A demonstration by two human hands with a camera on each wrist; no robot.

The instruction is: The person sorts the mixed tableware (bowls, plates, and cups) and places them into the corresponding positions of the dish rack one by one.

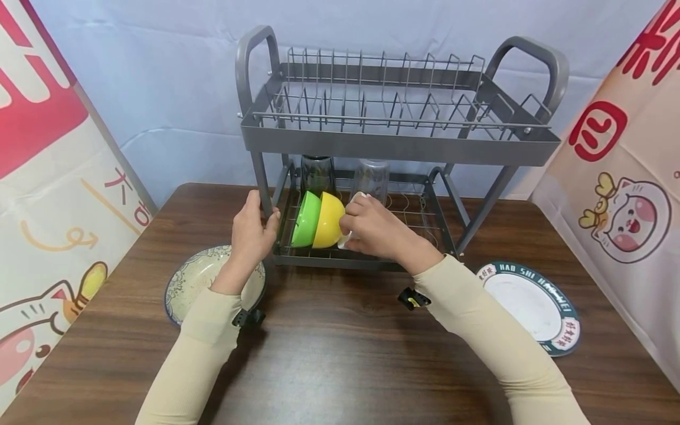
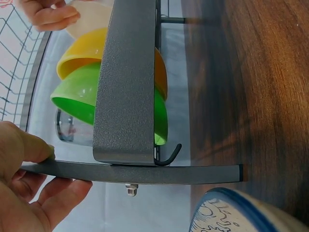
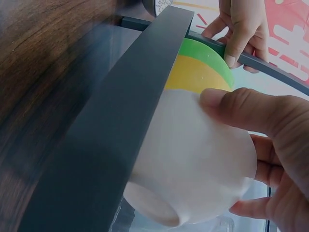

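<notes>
My left hand [image 1: 248,233] grips the left front post [image 2: 159,174] of a grey two-tier dish rack [image 1: 398,147], thumb on one side and fingers on the other. On the rack's lower tier, a green bowl [image 1: 306,221] and a yellow bowl [image 1: 330,221] stand on edge, leaning side by side. Beside the yellow one, my right hand [image 1: 376,229] holds a white bowl [image 3: 198,150], also tipped on its side, with the thumb near its rim and fingers round its far side. Most of the white bowl is hidden by the hand in the head view.
Two glasses, one dark [image 1: 317,174] and one clear [image 1: 372,177], stand at the back of the lower tier. A patterned dish [image 1: 183,283] lies left of the rack, partly under my left forearm. At the right is a green-rimmed white plate [image 1: 523,307]. Wire slots line the upper tier.
</notes>
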